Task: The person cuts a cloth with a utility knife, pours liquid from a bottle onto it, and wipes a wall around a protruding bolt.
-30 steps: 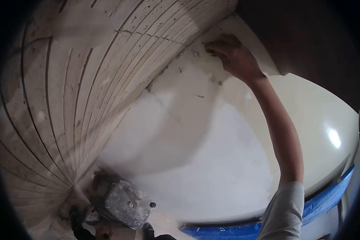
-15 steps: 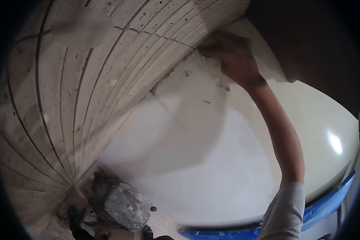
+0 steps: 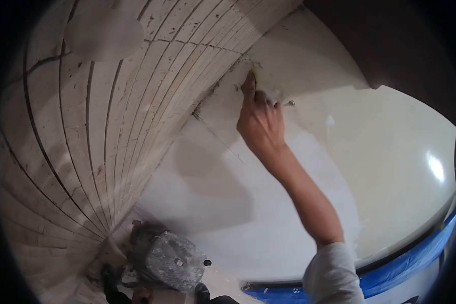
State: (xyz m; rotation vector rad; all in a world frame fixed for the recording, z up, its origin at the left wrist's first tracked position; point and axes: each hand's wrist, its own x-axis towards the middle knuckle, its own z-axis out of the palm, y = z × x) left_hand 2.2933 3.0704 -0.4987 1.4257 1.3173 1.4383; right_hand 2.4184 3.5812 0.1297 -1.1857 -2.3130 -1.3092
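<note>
My right hand (image 3: 262, 119) reaches up across a smooth cream surface (image 3: 395, 152) with a broad matte white patch (image 3: 289, 233). Its fingers are bent and pressed together against the surface, with the index finger pointing away. At the fingertip shows the edge of a thin yellow piece (image 3: 255, 77); most of it lies hidden under the fingers. Dark marks and small chips surround the fingertips, close to the seam with the planks. Just right of the hand, a small metal knob or screw (image 3: 292, 103) sticks out. My left hand cannot be made out.
Pale grooved planks (image 3: 121, 111) rise along the left. A dusty grey block-shaped object (image 3: 172, 261) stands at the lower left beside dark shoes (image 3: 201, 293). Blue plastic sheeting (image 3: 405, 268) lines the surface's lower right edge. A dark panel (image 3: 390, 40) hangs over the upper right.
My right hand has moved down and left from the far corner, uncovering the surface there. The view has shifted slightly. The thin yellow piece now shows at the fingertip.
</note>
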